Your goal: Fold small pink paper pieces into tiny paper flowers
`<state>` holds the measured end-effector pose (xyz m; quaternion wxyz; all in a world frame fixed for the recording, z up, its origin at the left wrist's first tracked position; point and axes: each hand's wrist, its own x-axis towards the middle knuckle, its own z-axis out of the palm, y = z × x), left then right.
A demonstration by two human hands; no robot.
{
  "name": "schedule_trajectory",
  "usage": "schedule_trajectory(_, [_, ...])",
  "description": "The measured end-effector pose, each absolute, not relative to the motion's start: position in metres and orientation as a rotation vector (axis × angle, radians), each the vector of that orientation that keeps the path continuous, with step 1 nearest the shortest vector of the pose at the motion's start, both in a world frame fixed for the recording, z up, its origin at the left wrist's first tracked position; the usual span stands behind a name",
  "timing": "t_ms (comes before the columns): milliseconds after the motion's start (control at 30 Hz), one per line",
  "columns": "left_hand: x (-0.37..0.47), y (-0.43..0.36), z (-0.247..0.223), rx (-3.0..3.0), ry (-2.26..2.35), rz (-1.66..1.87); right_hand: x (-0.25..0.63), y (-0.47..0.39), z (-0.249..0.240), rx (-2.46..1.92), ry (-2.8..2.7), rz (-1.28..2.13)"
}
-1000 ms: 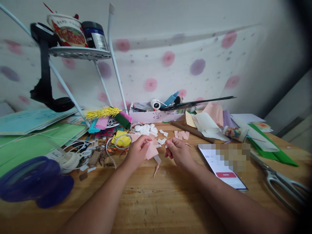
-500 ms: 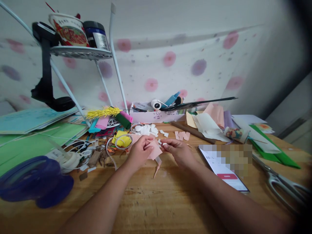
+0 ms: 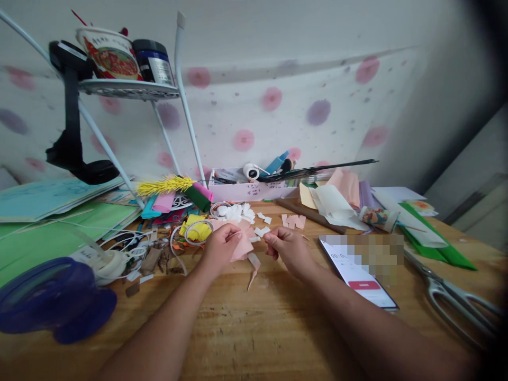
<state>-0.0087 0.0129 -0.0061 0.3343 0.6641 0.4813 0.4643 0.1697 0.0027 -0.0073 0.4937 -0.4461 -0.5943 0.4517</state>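
In my left hand (image 3: 222, 244), closed in a pinch, is a piece of pink crepe paper (image 3: 245, 244); its edge sticks out past my thumb. My right hand (image 3: 289, 250) is also pinched, a short way to the right. Small white paper pieces (image 3: 262, 231) lie by its fingertips. Whatever those fingertips hold is too small to make out. A twisted pale pink strip (image 3: 254, 269) lies on the table between my hands. Beyond them are a heap of white scraps (image 3: 236, 212) and some cut pink pieces (image 3: 293, 220).
A phone (image 3: 357, 270) and scissors (image 3: 448, 291) lie at right. Behind are paper rolls and sheets (image 3: 337, 203) and a white box (image 3: 246, 191) of tools. At left are a purple tape dispenser (image 3: 59, 301), cables, green sheets (image 3: 71, 225) and a white-legged rack (image 3: 127, 87).
My left hand has turned, so the pink paper shows less flat between its fingers. The right fingertips have curled, and a white piece now shows left of them. The view shifted slightly.
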Motion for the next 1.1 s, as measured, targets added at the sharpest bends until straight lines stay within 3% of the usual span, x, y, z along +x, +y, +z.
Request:
schedule_trajectory(300, [-0.002,0.002,-0.001,2.058,1.173,1.085,0.167,0.002,-0.003,-0.904,-1.35,1.323])
schedule_trajectory(567, [0.002,-0.001,0.001,2.043,1.153,1.204,0.163,-0.002,-0.002,-0.782,-1.408,1.461])
schedule_trajectory(1100, [0.002,-0.001,0.004,1.983,1.128,1.131,0.159,-0.002,-0.005,-0.885,-1.513,1.245])
